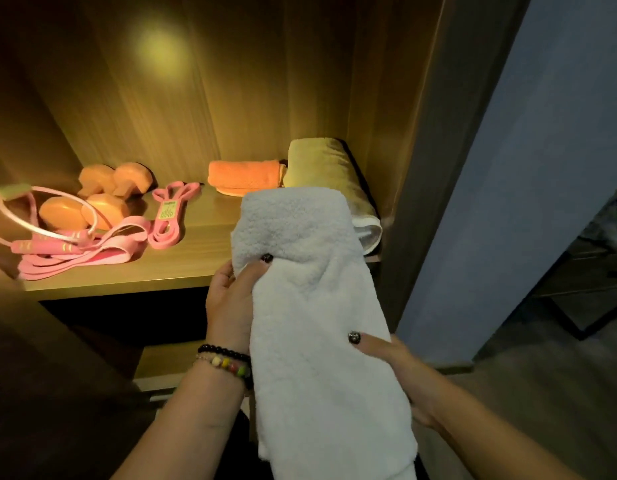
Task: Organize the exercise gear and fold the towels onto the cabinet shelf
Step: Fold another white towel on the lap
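A lit wooden cabinet shelf (182, 275) stands beside a grey wall (528, 188). On it lie orange dumbbells (102, 199), pink bands (92, 251) and a skipping rope (33, 220) at the left, an orange towel (246, 176) and a yellow towel (329, 174) at the right. In front, the left hand (230, 303) pinches the white towel (320, 323) near its top, whose upper end overlaps the shelf edge; the right hand (400, 372) grips its right side lower down.
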